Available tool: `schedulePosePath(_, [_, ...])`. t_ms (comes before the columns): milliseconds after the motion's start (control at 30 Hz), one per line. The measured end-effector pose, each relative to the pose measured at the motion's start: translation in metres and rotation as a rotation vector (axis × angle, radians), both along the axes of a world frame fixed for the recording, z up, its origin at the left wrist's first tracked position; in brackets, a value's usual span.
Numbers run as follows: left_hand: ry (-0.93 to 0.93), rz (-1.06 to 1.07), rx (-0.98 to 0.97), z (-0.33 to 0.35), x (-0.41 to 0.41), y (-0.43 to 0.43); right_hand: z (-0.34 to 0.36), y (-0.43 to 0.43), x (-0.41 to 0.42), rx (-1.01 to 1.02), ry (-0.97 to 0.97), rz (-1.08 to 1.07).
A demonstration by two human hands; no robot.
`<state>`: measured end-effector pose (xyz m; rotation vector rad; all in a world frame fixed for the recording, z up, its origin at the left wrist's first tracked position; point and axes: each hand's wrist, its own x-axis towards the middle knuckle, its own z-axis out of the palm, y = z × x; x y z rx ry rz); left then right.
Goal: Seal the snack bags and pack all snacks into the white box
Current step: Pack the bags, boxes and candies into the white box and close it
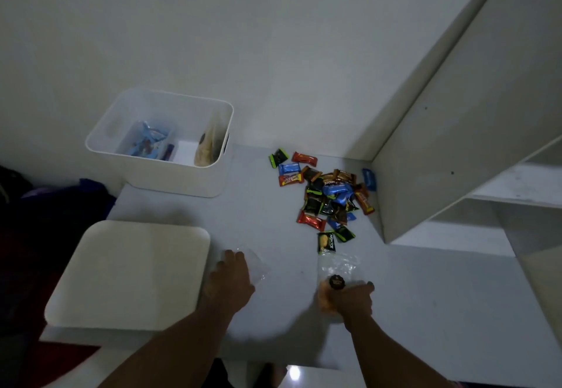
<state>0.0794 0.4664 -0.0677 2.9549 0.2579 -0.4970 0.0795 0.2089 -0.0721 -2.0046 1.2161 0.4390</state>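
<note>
The white box (170,171) stands at the back left of the table, with a bag of blue snacks (146,142) and a tan snack bag (208,147) inside. A heap of small wrapped snacks (330,199) lies at the right. My left hand (232,278) rests flat on an empty clear bag (258,267) beside the lid. My right hand (354,299) grips a clear bag of orange snacks (336,269) with a round dark label, lying on the table below the heap.
The box's white lid (127,272) lies flat at the front left, partly over the table edge. A white shelf unit (456,159) closes off the right side. Dark cloth (45,211) lies on the floor at the left.
</note>
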Motion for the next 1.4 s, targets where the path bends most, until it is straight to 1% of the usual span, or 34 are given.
schedulePosePath(67, [-0.031,0.066,-0.07,0.001,-0.002,-0.001,-0.005,-0.005,0.005,0.035,0.025,-0.001])
schedulePosePath(133, [-0.064,0.169,-0.216,0.006,0.002,-0.006,0.003,-0.004,0.009,0.042,0.005,0.078])
schedulePosePath(233, [-0.207,0.35,-0.563,0.016,0.015,-0.01,0.02,0.009,0.018,0.039,-0.117,0.301])
schedulePosePath(300, [-0.316,0.443,-0.751,0.024,0.028,-0.01,0.031,0.024,0.03,0.064,-0.219,0.319])
schedulePosePath(367, [-0.381,0.525,-0.917,0.045,0.039,-0.009,0.047,0.043,0.05,0.102,-0.341,0.303])
schedulePosePath(433, [-0.376,0.625,-1.099,0.071,0.052,-0.007,0.07,0.065,0.073,0.176,-0.435,0.29])
schedulePosePath(500, [-0.356,0.729,-1.239,0.091,0.069,0.003,0.097,0.089,0.098,0.259,-0.568,0.267])
schedulePosePath(533, [-0.346,0.777,-1.324,0.1,0.077,0.012,0.113,0.102,0.109,0.268,-0.638,0.251])
schedulePosePath(567, [-0.315,0.824,-1.459,0.106,0.086,0.022,0.128,0.116,0.12,0.273,-0.696,0.231])
schedulePosePath(600, [-0.25,0.868,-1.622,0.116,0.094,0.033,0.142,0.129,0.131,0.288,-0.756,0.215])
schedulePosePath(633, [-0.189,0.915,-1.742,0.124,0.102,0.044,0.159,0.143,0.141,0.311,-0.804,0.207])
schedulePosePath(700, [-0.207,0.936,-1.81,0.144,0.122,0.065,0.185,0.171,0.16,0.375,-0.86,0.184])
schedulePosePath(767, [-0.31,0.918,-1.759,0.168,0.142,0.085,0.202,0.198,0.179,0.426,-0.854,0.178])
schedulePosePath(833, [-0.497,0.87,-1.582,0.189,0.163,0.108,0.216,0.225,0.195,0.446,-0.855,0.203])
schedulePosePath(900, [-0.629,0.828,-1.452,0.203,0.184,0.13,0.225,0.249,0.208,0.453,-0.848,0.25])
schedulePosePath(967, [-0.688,0.774,-1.323,0.209,0.204,0.15,0.231,0.271,0.219,0.445,-0.843,0.311])
schedulePosePath(1033, [-0.705,0.744,-1.064,0.205,0.222,0.168,0.229,0.293,0.228,0.42,-0.83,0.347])
schedulePosePath(1067, [-0.682,0.739,-0.952,0.198,0.231,0.177,0.225,0.303,0.233,0.402,-0.816,0.351])
schedulePosePath(1133, [-0.582,0.672,-0.85,0.181,0.244,0.191,0.216,0.32,0.238,0.352,-0.766,0.372])
schedulePosePath(1200, [-0.493,0.574,-0.824,0.165,0.251,0.201,0.203,0.335,0.239,0.323,-0.7,0.411])
schedulePosePath(1300, [-0.348,0.42,-0.759,0.152,0.255,0.212,0.185,0.348,0.242,0.265,-0.537,0.471])
schedulePosePath(1400, [-0.111,0.387,-0.751,0.133,0.265,0.223,0.163,0.358,0.249,0.24,-0.38,0.506])
